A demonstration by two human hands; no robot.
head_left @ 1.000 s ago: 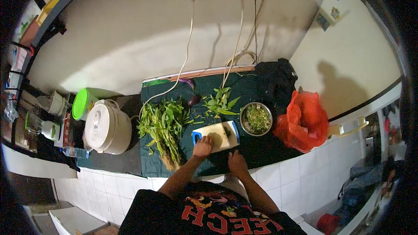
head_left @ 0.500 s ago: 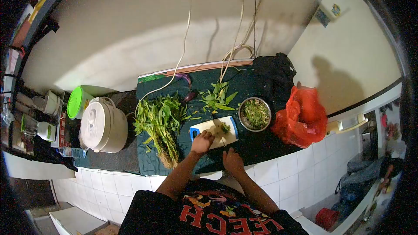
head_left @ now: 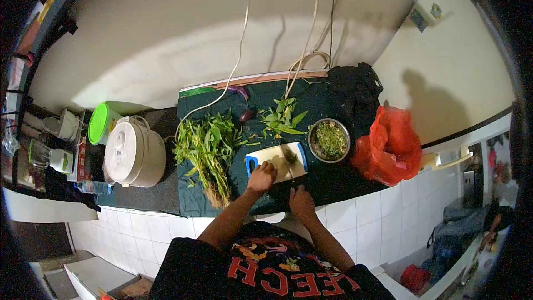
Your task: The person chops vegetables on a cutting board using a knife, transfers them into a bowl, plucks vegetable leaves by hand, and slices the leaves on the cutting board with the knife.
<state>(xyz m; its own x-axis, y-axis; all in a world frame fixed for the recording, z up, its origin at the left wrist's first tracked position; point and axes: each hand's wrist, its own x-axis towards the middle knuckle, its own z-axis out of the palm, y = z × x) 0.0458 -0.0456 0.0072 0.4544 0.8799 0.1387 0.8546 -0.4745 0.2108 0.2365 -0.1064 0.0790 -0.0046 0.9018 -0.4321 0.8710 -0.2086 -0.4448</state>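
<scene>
Barely shifting since earlier, the right hand (head_left: 301, 203) is clamping a knife (head_left: 291, 174); left hand (head_left: 263, 176) grip, I can't tell. Chopped greens (head_left: 290, 157) are lying ahead of the fingers, more filling a bowl (head_left: 328, 160) rightward; leftward, a bunch (head_left: 206, 141) uncut.

The cutting board (head_left: 272, 154) is cream with blue ends, the cloth (head_left: 191, 200) dark green, the bag (head_left: 391, 147) bright red.
</scene>
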